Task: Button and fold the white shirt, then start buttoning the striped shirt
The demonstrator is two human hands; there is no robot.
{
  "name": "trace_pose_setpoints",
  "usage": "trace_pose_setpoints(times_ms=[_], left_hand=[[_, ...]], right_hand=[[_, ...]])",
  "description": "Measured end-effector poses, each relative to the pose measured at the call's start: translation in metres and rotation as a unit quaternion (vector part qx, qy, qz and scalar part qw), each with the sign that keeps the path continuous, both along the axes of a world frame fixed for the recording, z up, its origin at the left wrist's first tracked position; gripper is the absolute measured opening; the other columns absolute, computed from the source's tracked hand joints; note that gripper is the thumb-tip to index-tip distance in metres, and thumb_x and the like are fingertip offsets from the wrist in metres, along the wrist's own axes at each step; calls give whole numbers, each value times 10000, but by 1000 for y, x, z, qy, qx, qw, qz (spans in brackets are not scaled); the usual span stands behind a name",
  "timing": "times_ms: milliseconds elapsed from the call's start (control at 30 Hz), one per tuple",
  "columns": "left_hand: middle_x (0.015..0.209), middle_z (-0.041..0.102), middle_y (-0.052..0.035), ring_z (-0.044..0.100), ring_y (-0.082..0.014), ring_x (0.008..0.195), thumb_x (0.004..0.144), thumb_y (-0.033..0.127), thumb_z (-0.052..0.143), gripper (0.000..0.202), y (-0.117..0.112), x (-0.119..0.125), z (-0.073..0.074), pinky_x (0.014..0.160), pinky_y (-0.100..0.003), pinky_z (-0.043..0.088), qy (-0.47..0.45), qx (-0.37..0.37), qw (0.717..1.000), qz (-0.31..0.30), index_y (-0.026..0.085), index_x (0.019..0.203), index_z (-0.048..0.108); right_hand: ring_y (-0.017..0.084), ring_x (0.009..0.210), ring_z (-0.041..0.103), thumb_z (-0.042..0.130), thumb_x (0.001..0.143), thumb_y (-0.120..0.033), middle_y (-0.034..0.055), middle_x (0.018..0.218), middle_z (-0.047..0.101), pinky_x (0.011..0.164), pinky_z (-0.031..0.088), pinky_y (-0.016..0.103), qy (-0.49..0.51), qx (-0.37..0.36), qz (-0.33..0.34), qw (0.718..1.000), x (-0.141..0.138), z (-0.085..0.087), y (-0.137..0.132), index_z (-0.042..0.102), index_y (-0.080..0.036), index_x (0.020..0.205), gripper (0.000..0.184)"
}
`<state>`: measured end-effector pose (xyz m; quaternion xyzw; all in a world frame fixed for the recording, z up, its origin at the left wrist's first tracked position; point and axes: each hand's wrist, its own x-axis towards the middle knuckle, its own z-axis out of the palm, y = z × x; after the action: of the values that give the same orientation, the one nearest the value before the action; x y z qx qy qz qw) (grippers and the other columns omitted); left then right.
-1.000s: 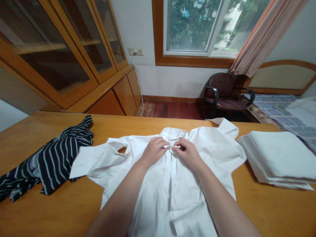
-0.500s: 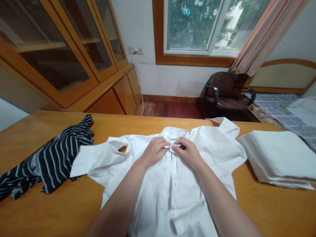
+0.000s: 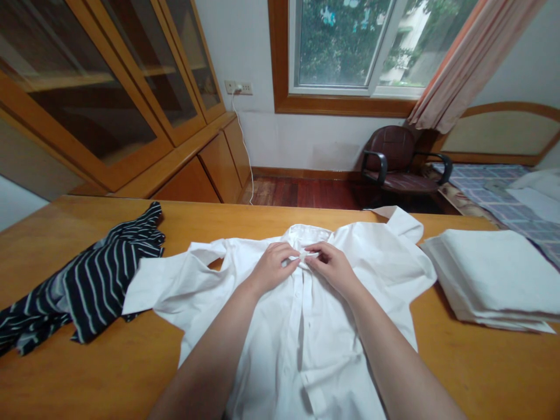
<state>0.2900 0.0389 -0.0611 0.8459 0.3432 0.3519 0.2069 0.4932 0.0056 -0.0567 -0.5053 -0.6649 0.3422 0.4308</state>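
Left hand (image 3: 272, 267), right hand (image 3: 333, 269) slightly higher; shirt (image 3: 306, 344) lengthwise, collar (image 3: 307, 233) away.

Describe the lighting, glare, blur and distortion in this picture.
Head view: soft daylight from the window lights the scene evenly, with faint shadows under the white shirt on the table; the glass cabinet doors carry dull reflections, no harsh glare; wide-angle distortion bows the table's far edge and leans the cabinet; left hand and right hand, pinching the shirt's placket, look sharp, unblurred.
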Motion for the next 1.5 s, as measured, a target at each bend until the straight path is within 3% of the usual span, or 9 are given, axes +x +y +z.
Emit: trace_pose_setpoints(times_ms=[333,1000,1267,1500], left_hand=[[801,690,-17,645,-162,807,843,179,661,45,0,1,0,779,-281,467,-34,-39,999,14,186,836,705],[835,696,-30,647,-170,833,887,238,648,87,1,1,-1,796,-298,469,-18,-7,1000,15,191,912,717],[853,703,-27,646,-172,847,898,255,642,96,1,2,-1,817,-310,457,0,-3,1000,21,205,928,718],[829,701,-28,645,-171,826,887,254,654,88,0,2,2,804,-308,463,-5,-14,1000,16,199,896,721]], right_hand=[[143,675,559,665,847,-339,19,822,642,645,452,273,6,3,-16,1000,-1,-3,2,704,-205,924,159],[149,676,583,692,824,-303,21,813,645,625,465,268,-20,37,-25,999,-2,-7,3,676,-207,848,100],[150,700,557,661,841,-262,14,784,584,611,444,262,-22,72,-2,997,-3,0,0,677,-214,831,52],[164,726,557,649,867,-371,28,794,586,631,443,280,-17,46,-8,999,-2,2,0,696,-220,834,162]])
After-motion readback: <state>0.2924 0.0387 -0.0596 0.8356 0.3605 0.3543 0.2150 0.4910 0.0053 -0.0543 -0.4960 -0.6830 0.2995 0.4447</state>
